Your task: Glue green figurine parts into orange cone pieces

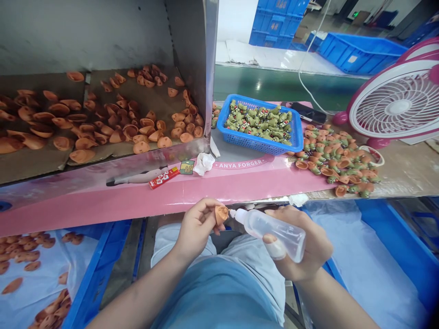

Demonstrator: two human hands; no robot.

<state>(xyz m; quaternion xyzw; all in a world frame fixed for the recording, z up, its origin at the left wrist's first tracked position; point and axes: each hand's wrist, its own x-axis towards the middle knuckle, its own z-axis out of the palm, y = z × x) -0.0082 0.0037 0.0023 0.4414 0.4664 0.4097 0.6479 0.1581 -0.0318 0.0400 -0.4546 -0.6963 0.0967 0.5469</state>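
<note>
Between left hand (198, 227) and right hand (302, 242): orange piece (221, 215), bottle (276, 235), nearly closing the gap.
Ahead, left hand: counter (171, 201) edge; then marker (135, 177), packet (163, 177), tissue (203, 163); behind these, steel bin wall (192, 59).
Ahead, right hand: basket (254, 145), loose pieces (338, 160) just beside it; fan (398, 105) beyond.
Gap: tissue to basket, narrow.
Either side, below: blue crates (99, 269) (377, 237)
</note>
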